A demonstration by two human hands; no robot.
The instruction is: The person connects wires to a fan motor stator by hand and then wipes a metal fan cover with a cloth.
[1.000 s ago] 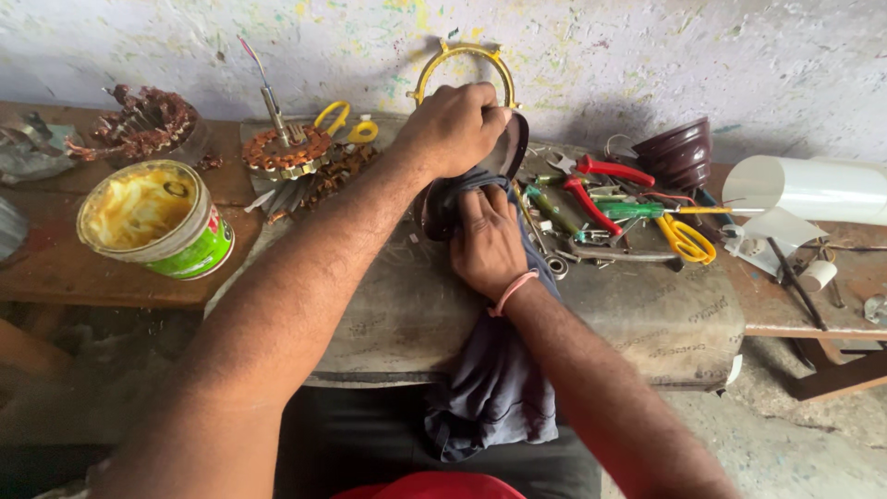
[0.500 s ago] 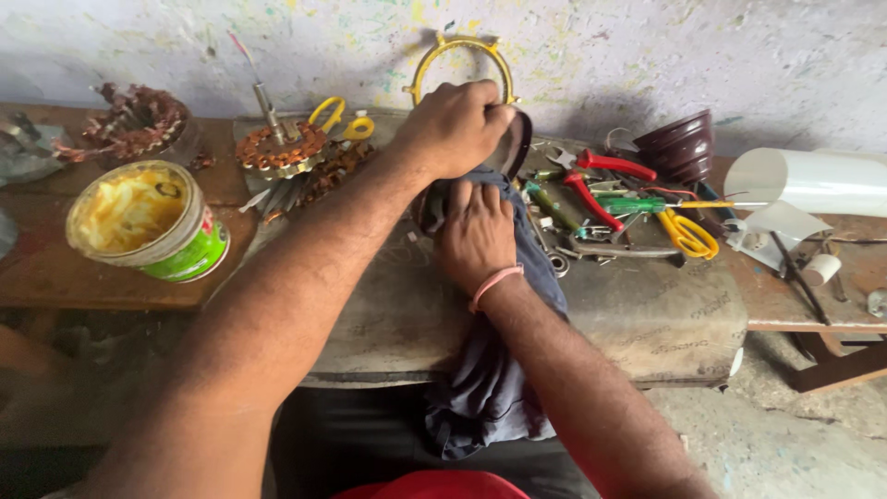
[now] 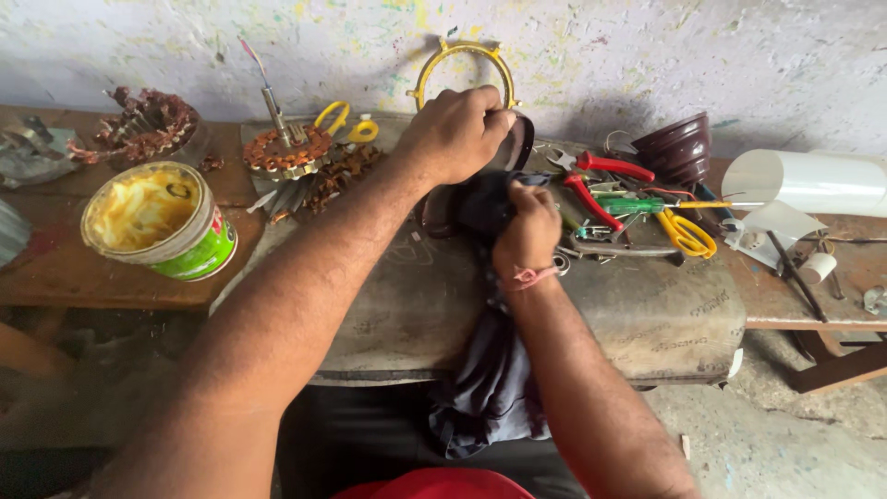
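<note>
- The left hand (image 3: 455, 134) curls over the rim of a dark round part (image 3: 519, 148) at the far middle of the bench.
- The right hand (image 3: 528, 231) is bunched around a dark cloth (image 3: 490, 370), pressed to the part; its fingertips are hidden.
- Most of the part is covered.
- At left, an open tin (image 3: 157, 222) holds yellow grease.
- At right lie pliers (image 3: 596, 180) and scissors (image 3: 688, 236).

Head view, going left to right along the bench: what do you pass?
Open tin of yellow grease → copper-wound rotor → left hand on a dark round part → red-handled pliers → yellow-handled scissors → white roll.
</note>
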